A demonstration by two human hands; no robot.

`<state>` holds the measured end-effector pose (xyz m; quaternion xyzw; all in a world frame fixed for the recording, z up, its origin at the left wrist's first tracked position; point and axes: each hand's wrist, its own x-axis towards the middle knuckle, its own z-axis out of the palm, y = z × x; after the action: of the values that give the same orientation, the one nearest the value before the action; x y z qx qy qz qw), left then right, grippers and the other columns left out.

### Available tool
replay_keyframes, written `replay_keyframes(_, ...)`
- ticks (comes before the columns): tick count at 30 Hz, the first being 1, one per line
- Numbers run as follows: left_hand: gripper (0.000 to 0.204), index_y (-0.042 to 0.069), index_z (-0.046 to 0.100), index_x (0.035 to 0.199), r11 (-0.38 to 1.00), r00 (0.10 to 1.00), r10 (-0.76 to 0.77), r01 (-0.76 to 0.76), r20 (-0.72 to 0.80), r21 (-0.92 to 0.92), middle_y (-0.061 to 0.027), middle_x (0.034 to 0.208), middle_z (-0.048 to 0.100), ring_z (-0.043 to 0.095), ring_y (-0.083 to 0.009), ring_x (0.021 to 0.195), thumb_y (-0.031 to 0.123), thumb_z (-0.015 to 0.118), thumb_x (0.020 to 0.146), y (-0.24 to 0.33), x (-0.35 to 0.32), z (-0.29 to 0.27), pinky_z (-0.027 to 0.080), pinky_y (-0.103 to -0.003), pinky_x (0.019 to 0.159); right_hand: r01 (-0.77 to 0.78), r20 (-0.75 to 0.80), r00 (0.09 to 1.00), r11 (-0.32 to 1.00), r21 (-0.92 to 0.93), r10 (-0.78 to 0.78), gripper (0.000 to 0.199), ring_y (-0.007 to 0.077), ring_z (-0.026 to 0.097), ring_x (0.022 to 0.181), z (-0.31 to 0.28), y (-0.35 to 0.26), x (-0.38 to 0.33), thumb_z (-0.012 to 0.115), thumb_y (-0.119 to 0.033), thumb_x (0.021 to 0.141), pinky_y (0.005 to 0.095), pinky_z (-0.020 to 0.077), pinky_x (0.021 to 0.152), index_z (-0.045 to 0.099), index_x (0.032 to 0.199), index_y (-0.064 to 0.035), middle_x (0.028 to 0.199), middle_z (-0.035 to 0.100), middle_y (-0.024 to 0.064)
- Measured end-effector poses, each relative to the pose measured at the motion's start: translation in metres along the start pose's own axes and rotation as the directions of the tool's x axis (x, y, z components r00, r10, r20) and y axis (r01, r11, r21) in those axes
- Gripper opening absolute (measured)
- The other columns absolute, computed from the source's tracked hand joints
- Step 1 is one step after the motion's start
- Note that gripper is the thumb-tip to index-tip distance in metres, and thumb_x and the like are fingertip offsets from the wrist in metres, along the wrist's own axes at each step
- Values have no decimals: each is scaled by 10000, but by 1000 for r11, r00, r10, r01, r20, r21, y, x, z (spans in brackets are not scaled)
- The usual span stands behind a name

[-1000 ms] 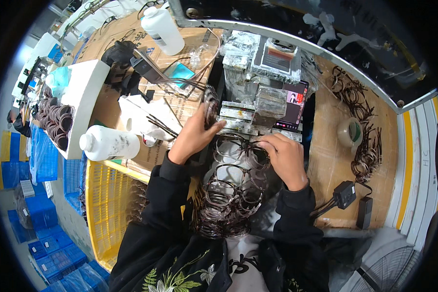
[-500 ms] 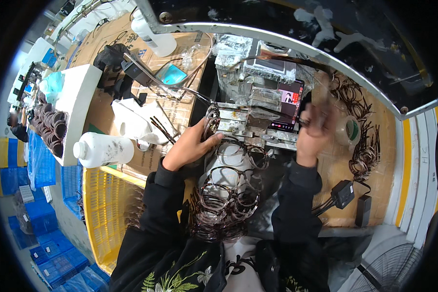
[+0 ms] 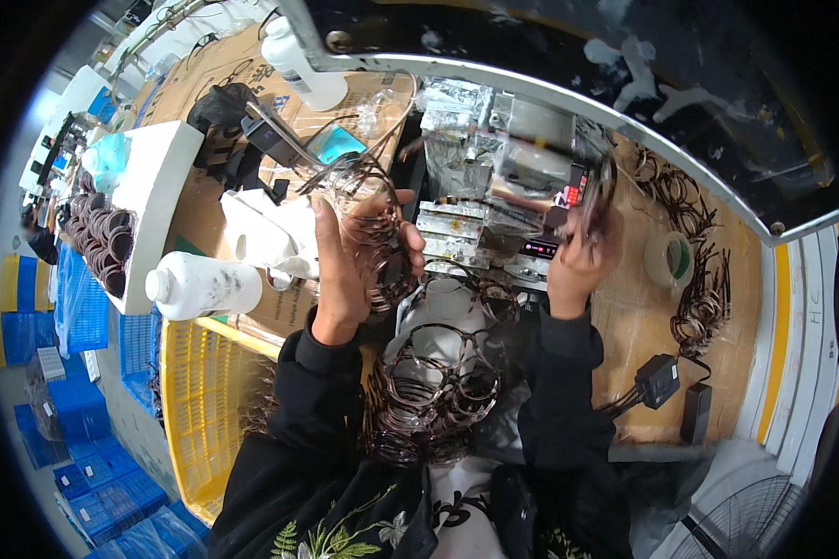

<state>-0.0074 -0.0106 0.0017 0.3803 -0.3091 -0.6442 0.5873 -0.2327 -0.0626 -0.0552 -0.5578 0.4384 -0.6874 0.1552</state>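
My left hand [image 3: 337, 275] is closed around a bundle of brown eyeglass frames [image 3: 373, 219], thumb on the left and fingers wrapping from the right. Over the machine's right side, my right hand [image 3: 576, 272] is closed on a dark eyeglass frame [image 3: 607, 191], smeared by motion, its temple reaching left. Between my forearms lies a pile of brown eyeglass frames [image 3: 433, 405], with a pale grey surface showing through the upper ones. Beyond both hands stands a metal machine [image 3: 538, 121] wrapped in clear film. A lit phone [image 3: 578, 182] is partly hidden by my right hand.
Two white bottles [image 3: 205, 286] [image 3: 305, 70] and a white cloth [image 3: 263, 226] are at the left. A yellow basket [image 3: 196, 410] stands beside my left arm. At the right are a tape roll [image 3: 668, 259], loose temples [image 3: 704, 298] and black adapters [image 3: 659, 380]. A dark metal panel [image 3: 531, 37] overhangs the top.
My left hand has turned upward and now grips a bundle of eyeglass frames in plain view. The right hand has moved slightly left and lower, with a dark frame raised in it.
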Motion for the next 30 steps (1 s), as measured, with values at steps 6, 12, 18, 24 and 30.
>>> replay_keyframes(6,595,23,328,1330,978,956,175,-197,236,74,-101,964,581,573,-150,859,144,594,812,10,-15,40,473,-274,738,377,354,885,911,-168,-301,309,238,598,537,1,-65,-19,570,68,633,313,465,479,613,935,19,704,609,131)
replay_keyframes(12,592,-13,290,1326,895,951,276,-307,138,323,-84,918,603,591,-128,838,28,627,841,7,-21,39,473,-262,758,-2,439,894,979,-203,93,149,305,633,721,-21,-73,-23,613,-50,817,329,496,604,636,954,4,877,642,150)
replay_keyframes(18,403,-49,396,1022,366,967,213,-210,138,907,-206,690,529,497,-351,589,172,668,822,-10,21,-6,429,-376,567,-70,633,637,850,-521,440,216,330,614,819,-40,-49,-44,646,-192,811,359,481,697,648,967,-43,952,644,135)
replay_keyframes(24,476,-45,480,1014,293,968,-154,-146,197,945,-262,809,608,581,-433,771,258,738,753,-41,26,-29,460,-424,641,-7,602,719,869,-494,348,128,316,598,701,-44,-65,-40,637,-168,819,334,482,615,663,884,-60,826,623,101)
replay_keyframes(30,442,-28,450,977,325,958,-116,-212,261,922,-250,763,589,555,-440,736,263,715,776,-31,19,-40,436,-427,603,-142,257,942,950,-277,216,93,185,605,678,-82,-95,-4,529,4,835,280,470,598,618,859,-4,770,603,69)
